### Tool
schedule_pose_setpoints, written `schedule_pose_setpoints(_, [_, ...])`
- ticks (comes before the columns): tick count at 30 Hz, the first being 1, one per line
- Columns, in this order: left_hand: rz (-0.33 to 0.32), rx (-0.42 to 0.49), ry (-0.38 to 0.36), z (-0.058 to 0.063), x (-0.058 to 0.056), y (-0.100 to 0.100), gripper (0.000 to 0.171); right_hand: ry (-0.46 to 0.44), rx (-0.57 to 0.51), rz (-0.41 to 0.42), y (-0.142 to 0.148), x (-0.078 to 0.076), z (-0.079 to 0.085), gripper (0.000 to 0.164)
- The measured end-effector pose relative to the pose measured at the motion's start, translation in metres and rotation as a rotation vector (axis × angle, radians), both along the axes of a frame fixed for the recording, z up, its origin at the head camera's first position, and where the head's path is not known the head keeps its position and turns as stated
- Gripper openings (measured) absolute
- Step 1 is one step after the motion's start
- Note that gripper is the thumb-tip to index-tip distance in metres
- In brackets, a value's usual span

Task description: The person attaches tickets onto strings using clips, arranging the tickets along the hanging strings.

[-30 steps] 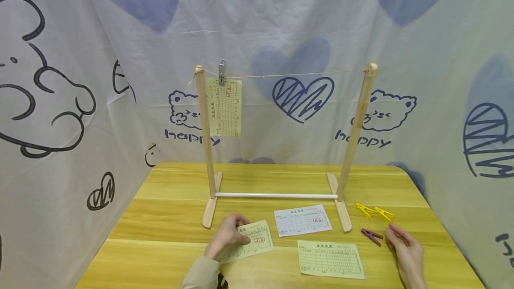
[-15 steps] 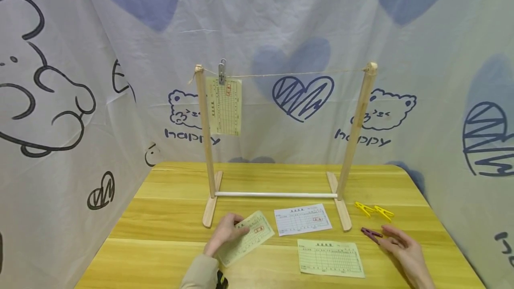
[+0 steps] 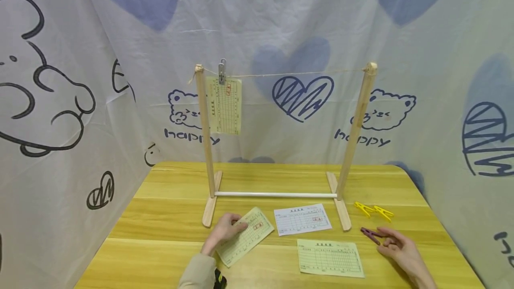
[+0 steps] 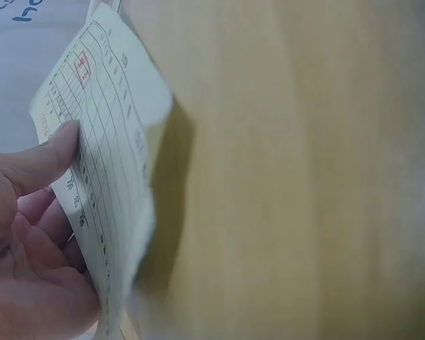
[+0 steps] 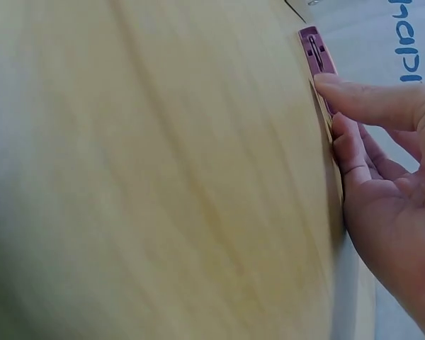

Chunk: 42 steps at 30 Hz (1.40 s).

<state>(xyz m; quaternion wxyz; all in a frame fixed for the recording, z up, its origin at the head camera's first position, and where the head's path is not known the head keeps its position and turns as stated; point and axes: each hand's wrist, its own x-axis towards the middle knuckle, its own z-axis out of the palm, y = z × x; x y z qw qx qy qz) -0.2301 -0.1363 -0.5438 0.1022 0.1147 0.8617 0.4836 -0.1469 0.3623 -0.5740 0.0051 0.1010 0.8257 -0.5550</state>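
Note:
My left hand [image 3: 225,232] pinches a pale yellow-green receipt slip [image 3: 252,241] by its upper left edge. In the left wrist view the thumb lies on the printed face of the slip [image 4: 110,152], which stands tilted off the wood. My right hand [image 3: 403,252] has thumb and fingers on the handle ends of a purple clothespin [image 3: 368,234], at the table's right. Seen from the right wrist, the clothespin [image 5: 313,51] lies at the thumb tip; its far handle is partly hidden. Two yellow clothespins [image 3: 373,210] lie just beyond that hand.
A wooden stand [image 3: 354,133] with a string [image 3: 277,75] spans the back. Near its left post a metal clip [image 3: 221,72] holds another yellow-green slip [image 3: 226,110]. On the table [image 3: 160,217] lie a white slip [image 3: 301,220] and a yellow-green one [image 3: 330,258]. Patterned cloth surrounds the table.
My left hand has lifted and turned its slip so it slants up to the right. The right hand has moved left onto the purple clothespin, which it earlier stood beside.

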Motion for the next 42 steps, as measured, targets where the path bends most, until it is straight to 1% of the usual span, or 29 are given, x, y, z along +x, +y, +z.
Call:
schedule_pose_setpoints(6, [-0.001, 0.047, -0.017, 0.001, 0.001, -0.001, 0.020, -0.028, 0.076, -0.018, -0.002, -0.006, 0.002, 0.064])
schedule_pose_setpoints(12, [-0.014, 0.077, -0.019, 0.001, 0.002, -0.002, 0.021, -0.037, 0.165, -0.040, -0.008, -0.010, 0.005, 0.061])
schedule_pose_setpoints(19, [-0.003, 0.082, -0.022, 0.000, 0.002, -0.002, 0.020, 0.057, 0.272, -0.055, -0.018, -0.012, 0.005, 0.053])
schedule_pose_setpoints(22, [-0.003, 0.076, -0.022, -0.001, 0.001, -0.002, 0.020, 0.054, 0.265, -0.064, -0.018, -0.013, 0.004, 0.055])
schedule_pose_setpoints(27, [-0.005, 0.087, -0.031, -0.002, 0.000, -0.002, 0.021, -0.044, 0.204, -0.071, -0.013, -0.013, 0.006, 0.063])
schedule_pose_setpoints(29, [-0.002, 0.091, -0.034, -0.002, 0.000, -0.002, 0.021, -0.074, 0.209, -0.061, -0.011, -0.013, 0.008, 0.064])
schedule_pose_setpoints(31, [0.002, 0.096, -0.042, -0.002, 0.000, -0.002, 0.021, -0.071, 0.223, -0.056, -0.011, -0.015, 0.008, 0.062])
schedule_pose_setpoints(37, [-0.001, 0.103, -0.045, -0.001, 0.001, -0.001, 0.021, -0.018, 0.307, -0.061, -0.017, -0.017, 0.010, 0.051])
schedule_pose_setpoints(40, [0.003, 0.109, -0.053, -0.001, 0.001, -0.001, 0.021, -0.010, 0.333, -0.060, -0.019, -0.017, 0.011, 0.051])
schedule_pose_setpoints(42, [0.004, 0.108, -0.051, -0.002, 0.001, -0.001, 0.021, -0.010, 0.327, -0.060, -0.019, -0.017, 0.012, 0.052])
